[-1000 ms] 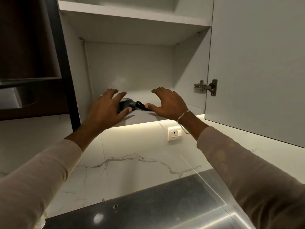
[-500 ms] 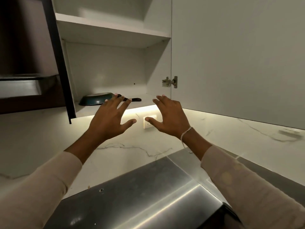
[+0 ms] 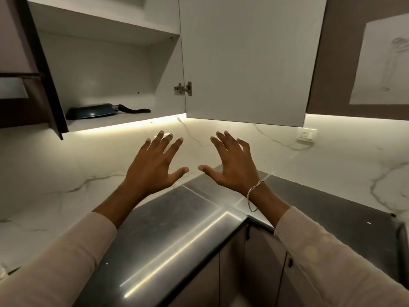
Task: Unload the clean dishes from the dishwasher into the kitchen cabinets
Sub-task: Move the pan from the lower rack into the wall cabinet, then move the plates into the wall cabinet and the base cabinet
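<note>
Head view: your left hand [image 3: 152, 171] and right hand [image 3: 232, 169] spread empty over the glossy dark countertop [image 3: 168, 235]. At 10 o'clock the round teal frying pan [image 3: 91, 111] lies on the white cabinet shelf [image 3: 106, 124]; your hands have dropped lower.

So the frying pan [image 3: 91, 111] is a dark teal one with a black handle [image 3: 135, 110]. It's sitting flat and right side up on the bottom shelf [image 3: 115, 122] of the wall cabinet [image 3: 99, 69], over toward the left side, with the handle pointing right. The cabinet is plain white inside and its door [image 3: 243, 58] is swung wide open on the right. There's another shelf [image 3: 99, 25] above the pan.
</note>
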